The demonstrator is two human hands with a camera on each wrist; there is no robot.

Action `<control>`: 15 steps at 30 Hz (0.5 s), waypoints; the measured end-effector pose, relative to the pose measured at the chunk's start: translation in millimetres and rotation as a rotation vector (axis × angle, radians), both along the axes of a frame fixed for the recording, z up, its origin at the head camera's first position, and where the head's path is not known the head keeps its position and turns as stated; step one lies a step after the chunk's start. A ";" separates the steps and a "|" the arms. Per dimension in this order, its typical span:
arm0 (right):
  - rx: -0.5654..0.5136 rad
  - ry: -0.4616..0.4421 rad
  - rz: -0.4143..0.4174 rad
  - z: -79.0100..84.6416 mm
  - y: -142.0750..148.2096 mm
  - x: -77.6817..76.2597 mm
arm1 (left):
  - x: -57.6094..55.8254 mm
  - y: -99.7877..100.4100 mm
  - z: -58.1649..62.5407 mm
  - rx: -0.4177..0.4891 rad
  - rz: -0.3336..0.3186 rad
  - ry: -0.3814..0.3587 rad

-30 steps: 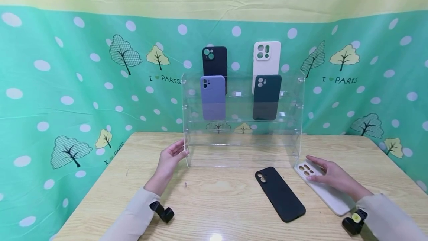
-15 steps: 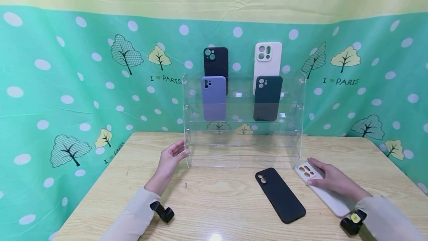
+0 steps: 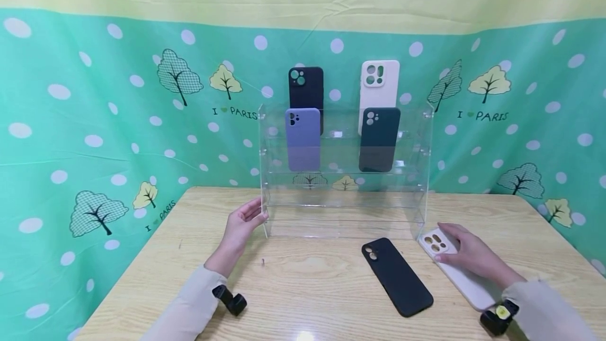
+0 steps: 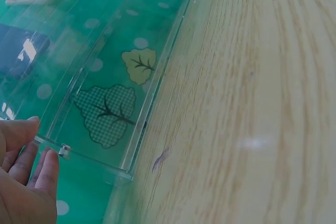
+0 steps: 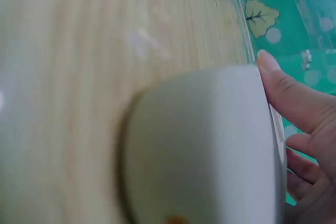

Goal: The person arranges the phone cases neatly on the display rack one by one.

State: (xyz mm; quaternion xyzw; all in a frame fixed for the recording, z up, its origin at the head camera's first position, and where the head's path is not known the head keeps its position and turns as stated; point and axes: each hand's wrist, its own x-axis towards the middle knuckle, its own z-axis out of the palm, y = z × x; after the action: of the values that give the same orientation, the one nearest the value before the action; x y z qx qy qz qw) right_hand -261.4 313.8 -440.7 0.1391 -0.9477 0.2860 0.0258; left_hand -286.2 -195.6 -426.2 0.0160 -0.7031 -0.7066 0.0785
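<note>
My left hand [image 3: 240,229] pinches the lower left side edge of a clear acrylic display stand [image 3: 343,206], thumb in front and fingers behind. My right hand [image 3: 473,254] grips a white phone case [image 3: 468,284] across its width, close to the stand's right foot; in the right wrist view the thumb lies along one long edge of the case [image 5: 210,135]. Beside it a black phone case [image 3: 397,278] lies flat on the table. Upright in the stand's upper tiers are a dark case [image 3: 305,86], a white case [image 3: 385,88], a purple case [image 3: 303,143] and a dark green case [image 3: 379,141].
The wooden table [image 3: 303,288] carries the stand at its back half. A green dotted curtain [image 3: 109,157] with printed trees hangs behind. A small dark mark [image 3: 262,261] shows on the table in front of the left hand.
My right hand has settled slightly lower over the white phone case and closed around it. The left hand stays at the stand's edge; the other cases have not moved.
</note>
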 end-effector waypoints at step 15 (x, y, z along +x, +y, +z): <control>-0.058 0.056 -0.183 8.9 -0.4 5.8 | 2.2 0.9 2.5 0.002 -0.001 0.020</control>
State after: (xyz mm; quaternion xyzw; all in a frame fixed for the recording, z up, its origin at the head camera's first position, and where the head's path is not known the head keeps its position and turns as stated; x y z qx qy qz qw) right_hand -255.6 313.4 -431.8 0.0591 -0.9466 0.3059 0.0825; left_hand -284.0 -194.7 -423.7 0.0088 -0.7016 -0.7074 0.0852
